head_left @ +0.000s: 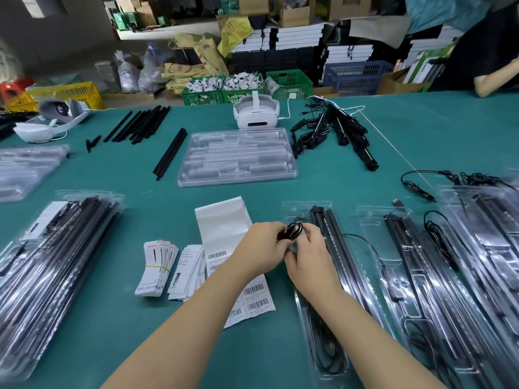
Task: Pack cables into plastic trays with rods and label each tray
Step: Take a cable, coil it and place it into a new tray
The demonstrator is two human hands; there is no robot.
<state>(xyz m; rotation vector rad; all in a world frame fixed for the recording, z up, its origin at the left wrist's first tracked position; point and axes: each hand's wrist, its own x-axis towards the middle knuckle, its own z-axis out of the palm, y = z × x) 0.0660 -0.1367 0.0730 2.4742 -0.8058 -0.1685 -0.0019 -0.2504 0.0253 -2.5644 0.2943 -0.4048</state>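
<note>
A small coil of black cable [292, 230] is held between both hands above the green tabletop [421, 130]. The left hand [259, 248] is curled round the coil's near left side, and the right hand [307, 255] pinches it from the right with bent fingers. Directly under and to the right of the right hand lies a clear plastic tray [292, 207] in which two black rods [331, 234] are seated lengthwise, with a thin cable trailing off its right side. Further right of that hand, more trays with rods and loose cables [438, 234] are laid side by side. Just beside the left hand, on its left and partly under its wrist, a sheet of barcode labels [254, 297] is spread, with a banded bundle of paper cards [157, 266] beyond it to the left. Well to the left of the left hand, a stack of filled trays [56, 262] is seen. Beyond both hands, an empty clear tray [237, 157] rests on the tabletop, with loose black rods [140, 124] to its left and a heap of black cabled parts [334, 130] to its right. A white headset [256, 113] stands behind the empty tray.
</note>
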